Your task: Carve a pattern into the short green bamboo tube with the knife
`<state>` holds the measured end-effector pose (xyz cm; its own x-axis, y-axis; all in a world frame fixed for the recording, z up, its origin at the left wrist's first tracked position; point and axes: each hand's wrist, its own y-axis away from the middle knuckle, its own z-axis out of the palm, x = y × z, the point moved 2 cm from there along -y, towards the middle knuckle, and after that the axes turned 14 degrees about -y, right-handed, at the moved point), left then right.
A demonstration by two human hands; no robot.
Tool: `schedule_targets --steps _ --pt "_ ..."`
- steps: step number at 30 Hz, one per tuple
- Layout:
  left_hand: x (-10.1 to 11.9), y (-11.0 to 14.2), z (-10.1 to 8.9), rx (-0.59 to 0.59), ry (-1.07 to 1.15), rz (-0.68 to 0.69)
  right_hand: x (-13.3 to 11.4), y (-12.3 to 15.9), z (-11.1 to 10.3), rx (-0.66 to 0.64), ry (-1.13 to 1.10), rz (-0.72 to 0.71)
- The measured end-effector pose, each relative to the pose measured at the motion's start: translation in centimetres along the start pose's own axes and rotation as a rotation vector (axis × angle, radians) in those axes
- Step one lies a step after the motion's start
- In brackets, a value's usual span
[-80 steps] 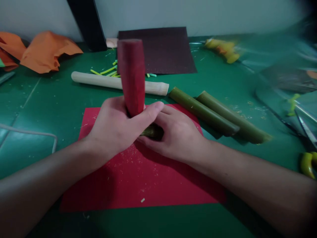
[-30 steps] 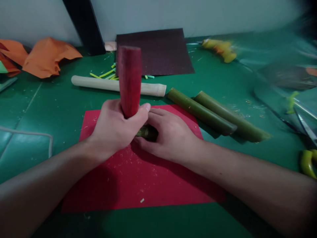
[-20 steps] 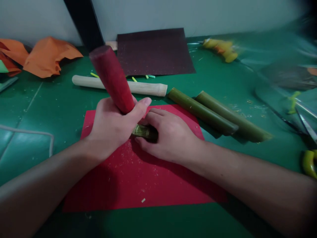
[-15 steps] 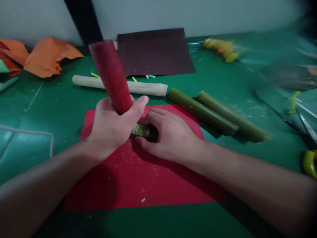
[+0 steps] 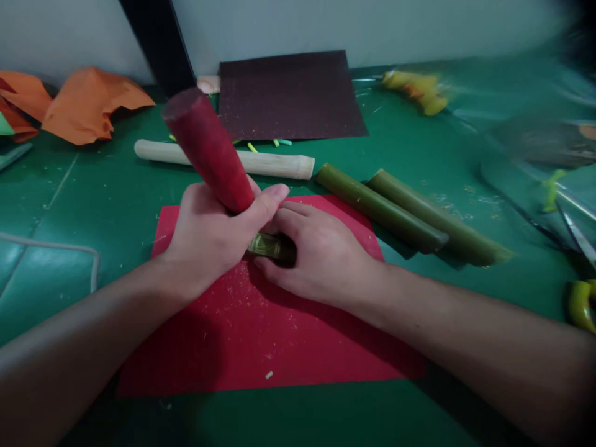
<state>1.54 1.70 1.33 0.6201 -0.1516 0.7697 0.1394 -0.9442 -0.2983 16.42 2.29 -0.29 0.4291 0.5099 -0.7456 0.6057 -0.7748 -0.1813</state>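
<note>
My left hand (image 5: 209,239) is wrapped round a thick red handle (image 5: 207,149) that leans up and to the left; what the handle ends in is hidden by the hand. My right hand (image 5: 321,251) is closed over a short green bamboo piece (image 5: 270,246), holding it down on a red sheet (image 5: 261,335). Only the piece's left end shows between the two hands. Pale shavings are scattered over the red sheet.
Two long green bamboo sticks (image 5: 410,214) lie right of the hands, a pale peeled stick (image 5: 270,164) behind them. A dark sandpaper sheet (image 5: 288,93) and orange paper (image 5: 88,105) lie at the back on the green mat (image 5: 93,186). Scissors (image 5: 575,236) are at the right edge.
The red handle stood nearly upright a second ago; it now leans up and left. More of the bamboo piece's end shows. Both hands stay in place.
</note>
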Motion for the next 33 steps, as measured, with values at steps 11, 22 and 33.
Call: schedule_targets --steps 11,22,33 --pt "0.20 0.41 -0.04 -0.035 0.064 0.058 0.23 -0.19 -0.16 -0.016 -0.048 -0.010" --pt "0.16 0.58 0.03 -0.016 0.068 0.110 0.22 -0.15 -0.13 -0.005 -0.026 -0.015" --pt "0.03 0.40 -0.25 0.030 0.058 0.058 0.30 -0.17 -0.27 -0.002 -0.010 -0.021"
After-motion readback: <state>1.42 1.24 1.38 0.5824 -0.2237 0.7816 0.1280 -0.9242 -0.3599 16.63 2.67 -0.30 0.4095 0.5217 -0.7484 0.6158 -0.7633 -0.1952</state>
